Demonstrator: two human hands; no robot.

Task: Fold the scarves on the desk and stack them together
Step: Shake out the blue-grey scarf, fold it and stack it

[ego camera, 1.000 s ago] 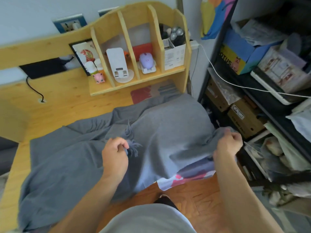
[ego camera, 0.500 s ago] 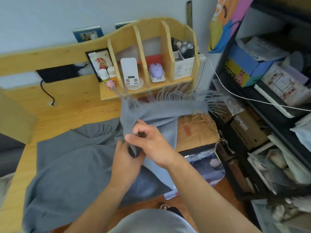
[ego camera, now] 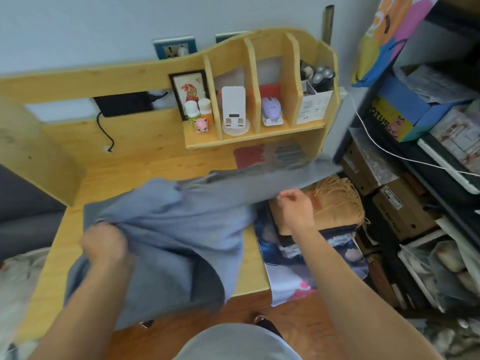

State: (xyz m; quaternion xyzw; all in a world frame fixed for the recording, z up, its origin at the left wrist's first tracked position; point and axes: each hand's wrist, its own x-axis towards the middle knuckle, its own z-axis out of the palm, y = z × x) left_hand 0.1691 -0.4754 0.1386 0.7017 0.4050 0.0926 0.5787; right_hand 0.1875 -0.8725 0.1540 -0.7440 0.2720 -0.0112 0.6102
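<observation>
Mid-fold, I judge: large grey woven scarf (ego camera: 166, 229).
My left hand (ego camera: 105, 245) grips it; right hand (ego camera: 294, 207) pinches its edge; next, flatten.

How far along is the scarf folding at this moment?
Done: a tan fringed scarf lies folded at the desk's right end. In hand: the left hand grips the grey scarf, still rumpled; the right hand is beside it. Left: finish folding, stack.

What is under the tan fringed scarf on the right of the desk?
The tan scarf lies on a dark folded cloth, itself on a printed mat overhanging the desk edge. Anything else beneath is covered.
</observation>
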